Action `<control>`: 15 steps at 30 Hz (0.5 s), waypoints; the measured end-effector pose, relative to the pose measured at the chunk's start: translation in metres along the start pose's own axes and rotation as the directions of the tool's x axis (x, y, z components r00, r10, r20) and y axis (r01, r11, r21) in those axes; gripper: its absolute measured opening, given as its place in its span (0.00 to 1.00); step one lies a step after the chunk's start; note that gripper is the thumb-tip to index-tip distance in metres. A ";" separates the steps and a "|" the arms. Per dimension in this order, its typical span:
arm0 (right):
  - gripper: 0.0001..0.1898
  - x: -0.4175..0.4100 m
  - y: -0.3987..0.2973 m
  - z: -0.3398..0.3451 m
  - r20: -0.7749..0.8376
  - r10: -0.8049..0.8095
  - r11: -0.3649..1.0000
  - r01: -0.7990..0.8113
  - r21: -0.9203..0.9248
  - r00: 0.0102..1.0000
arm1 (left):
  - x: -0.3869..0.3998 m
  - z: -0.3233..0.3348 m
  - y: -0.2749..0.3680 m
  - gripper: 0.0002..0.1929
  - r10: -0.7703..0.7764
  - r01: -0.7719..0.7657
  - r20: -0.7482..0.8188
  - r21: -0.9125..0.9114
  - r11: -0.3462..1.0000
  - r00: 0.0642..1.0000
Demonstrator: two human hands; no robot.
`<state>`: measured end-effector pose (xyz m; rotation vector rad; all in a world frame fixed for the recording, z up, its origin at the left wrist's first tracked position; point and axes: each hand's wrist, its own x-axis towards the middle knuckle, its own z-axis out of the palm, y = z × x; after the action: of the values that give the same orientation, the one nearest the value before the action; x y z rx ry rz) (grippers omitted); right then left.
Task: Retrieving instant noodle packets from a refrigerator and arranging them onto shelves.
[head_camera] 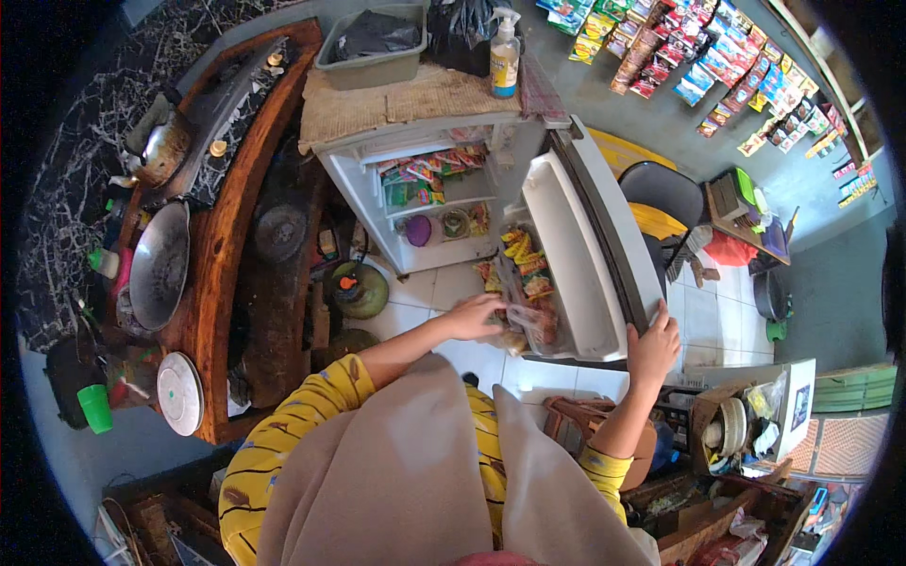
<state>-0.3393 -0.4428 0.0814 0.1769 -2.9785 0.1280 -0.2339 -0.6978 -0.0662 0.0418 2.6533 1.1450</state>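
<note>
A small refrigerator point(333, 166) stands before me with its door point(594, 205) swung out to the right. My right hand point(652, 348) grips the outer edge of that door. Beside the door's lower shelf is my left hand point(473, 317), its fingertips at a clear plastic bag point(525, 317); blur hides whether they hold it. Yellow snack packets point(525, 258) fill part of the same door shelf. Inside the cabinet, colourful sachets point(432, 170) lie on a rack, and a purple round container point(418, 230) sits below them.
Left is a wooden counter point(212, 283) with a kettle point(164, 152) and a wok point(160, 265). A green gas cylinder point(364, 291) stands on the floor. A grey basin point(375, 71) and a pump bottle point(505, 60) top the refrigerator. A black chair point(662, 191) is behind the door.
</note>
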 end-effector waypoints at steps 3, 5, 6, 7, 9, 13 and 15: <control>0.33 0.009 -0.022 0.022 -0.155 -0.025 0.999 0.029 0.022 0.988 | -0.025 0.004 -0.103 0.29 -0.246 0.241 -0.056 -0.086 0.967 0.968; 0.28 0.007 -0.060 0.036 -0.336 -0.169 0.949 0.245 0.200 0.927 | -0.042 -0.004 -0.152 0.27 -0.405 0.384 -0.119 -0.165 0.909 0.907; 0.27 0.006 -0.081 0.051 -0.357 -0.216 0.841 0.359 0.405 0.909 | -0.043 -0.012 -0.167 0.26 -0.477 0.446 -0.140 -0.207 0.871 0.868; 0.23 0.004 -0.096 0.082 -0.343 -0.256 0.777 0.404 0.483 0.904 | -0.034 -0.023 -0.175 0.26 -0.465 0.438 -0.129 -0.194 0.878 0.876; 0.18 0.002 -0.138 0.126 -0.211 -0.410 0.654 0.447 0.610 0.887 | -0.015 -0.044 -0.196 0.23 -0.542 0.456 -0.169 -0.371 0.809 0.823; 0.15 0.016 -0.224 0.282 0.175 -0.560 0.526 0.184 0.830 0.810 | 0.036 -0.048 -0.337 0.18 -0.502 0.365 -0.373 -0.380 0.850 0.780; 0.14 0.037 -0.255 0.356 0.363 -0.545 0.563 0.009 0.826 0.756 | 0.084 -0.066 -0.368 0.17 -0.490 0.392 -0.379 -0.308 0.867 0.785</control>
<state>-0.3971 -0.7324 -0.2439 0.9939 -3.1127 1.6642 -0.3042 -0.9886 -0.3051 -0.9518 2.6493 1.3792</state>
